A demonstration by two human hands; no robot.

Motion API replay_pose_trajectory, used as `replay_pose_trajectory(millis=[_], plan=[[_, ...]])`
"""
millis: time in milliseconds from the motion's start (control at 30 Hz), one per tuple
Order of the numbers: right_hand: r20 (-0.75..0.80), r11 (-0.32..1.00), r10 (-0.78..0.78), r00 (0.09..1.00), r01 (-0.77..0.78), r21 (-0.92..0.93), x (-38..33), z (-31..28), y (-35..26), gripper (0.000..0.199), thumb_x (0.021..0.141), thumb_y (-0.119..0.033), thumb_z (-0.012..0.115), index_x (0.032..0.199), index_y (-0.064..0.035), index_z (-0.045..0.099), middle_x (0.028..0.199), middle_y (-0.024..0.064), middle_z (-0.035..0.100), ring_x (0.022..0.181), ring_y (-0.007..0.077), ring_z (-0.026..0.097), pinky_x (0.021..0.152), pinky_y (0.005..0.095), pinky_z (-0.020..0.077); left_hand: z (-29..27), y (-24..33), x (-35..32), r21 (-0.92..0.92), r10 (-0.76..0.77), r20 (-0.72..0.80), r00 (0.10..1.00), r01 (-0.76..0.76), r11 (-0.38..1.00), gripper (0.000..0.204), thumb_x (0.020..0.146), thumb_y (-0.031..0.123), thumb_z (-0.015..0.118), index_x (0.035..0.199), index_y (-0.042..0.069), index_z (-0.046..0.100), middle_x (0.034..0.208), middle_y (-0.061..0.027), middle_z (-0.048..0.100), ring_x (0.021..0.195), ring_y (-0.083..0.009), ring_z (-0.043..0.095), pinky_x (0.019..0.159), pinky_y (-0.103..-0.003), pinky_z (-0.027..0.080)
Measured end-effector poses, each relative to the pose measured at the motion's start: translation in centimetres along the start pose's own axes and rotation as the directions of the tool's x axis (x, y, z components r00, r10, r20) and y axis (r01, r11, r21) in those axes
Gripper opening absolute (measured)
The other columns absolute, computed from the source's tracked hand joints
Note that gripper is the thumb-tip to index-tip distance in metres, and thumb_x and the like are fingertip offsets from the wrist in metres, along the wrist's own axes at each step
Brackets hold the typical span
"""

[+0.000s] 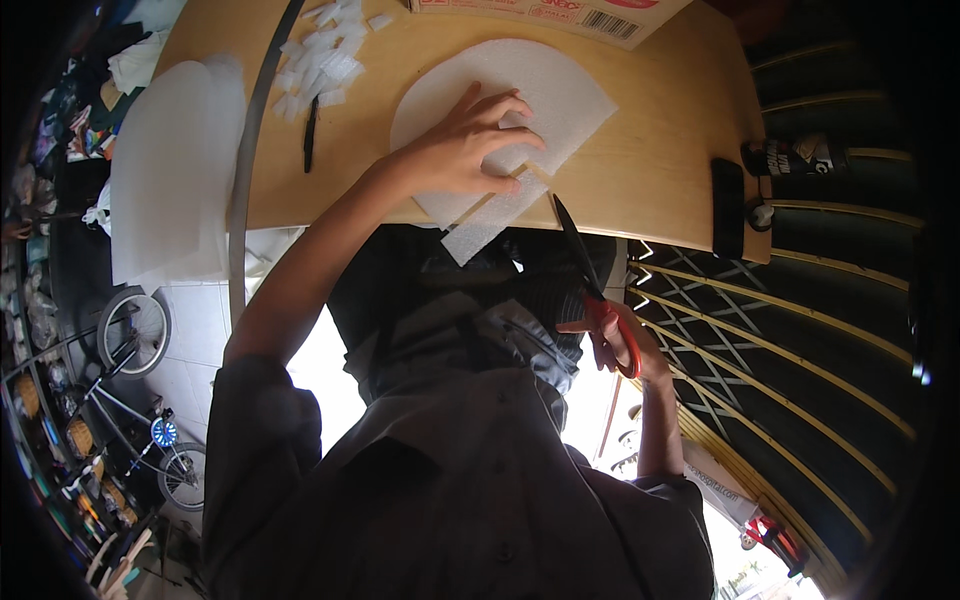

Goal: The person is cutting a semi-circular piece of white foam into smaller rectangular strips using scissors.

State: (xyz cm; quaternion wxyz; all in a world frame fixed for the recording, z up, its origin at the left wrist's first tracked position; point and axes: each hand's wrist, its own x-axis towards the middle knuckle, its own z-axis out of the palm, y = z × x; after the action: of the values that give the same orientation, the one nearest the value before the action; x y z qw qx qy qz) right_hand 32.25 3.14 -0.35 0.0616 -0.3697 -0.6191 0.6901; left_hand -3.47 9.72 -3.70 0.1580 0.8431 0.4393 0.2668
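A rounded sheet of white bubble wrap [440, 100] lies on the wooden table, and a strip [490, 222] along its near side is partly cut apart, its end jutting past the table edge. My left hand [485, 145] rests on the sheet with fingers spread and bent, its thumb near the cut. Off the table's front edge, my right hand [620, 340] grips the red handles of a pair of scissors [582, 245]. Their dark blades look closed and point up toward the strip, apart from it.
Small cut pieces of bubble wrap [325, 60] are heaped at the far left, beside a black pen [311, 135]. A cardboard box [570, 12] stands at the back. A black phone-like slab [728, 210] lies at the right edge. More translucent sheets [180, 170] hang at the left.
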Motion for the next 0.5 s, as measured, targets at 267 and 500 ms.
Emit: replay_pose_trajectory(millis=[267, 500], plan=[[-0.077, 0.996, 0.010, 0.997, -0.003, 0.089, -1.6, 1.2, 1.8, 0.082, 0.090, -0.079, 0.037, 0.075, 0.0006, 0.053, 0.068, 0.0211, 0.068, 0.041, 0.0105, 0.056, 0.035, 0.0221, 0.0397, 1.5, 2.6, 0.8, 0.293, 0.003, -0.095, 0.996, 0.025, 0.956, 0.030, 0.079, 0.019, 0.073, 0.110, 0.018, 0.072, 0.134, -0.0116, 0.051, 0.140, -0.0361, 0.035, 0.110, -0.068, 0.026], [-0.109, 0.998, -0.012, 0.994, 0.018, 0.054, -1.2, 2.0, 2.0, 0.085, 0.092, -0.077, 0.033, 0.067, 0.0017, 0.053, 0.050, 0.0137, 0.058, 0.048, 0.0145, 0.064, 0.040, 0.0229, 0.0439, 1.7, 3.5, 1.3, 0.324, -0.001, -0.142, 0.990, 0.047, 0.945, 0.024, 0.079, 0.008, 0.068, 0.102, 0.009, 0.063, 0.107, -0.0060, 0.056, 0.104, -0.0267, 0.054, 0.092, -0.047, 0.041]])
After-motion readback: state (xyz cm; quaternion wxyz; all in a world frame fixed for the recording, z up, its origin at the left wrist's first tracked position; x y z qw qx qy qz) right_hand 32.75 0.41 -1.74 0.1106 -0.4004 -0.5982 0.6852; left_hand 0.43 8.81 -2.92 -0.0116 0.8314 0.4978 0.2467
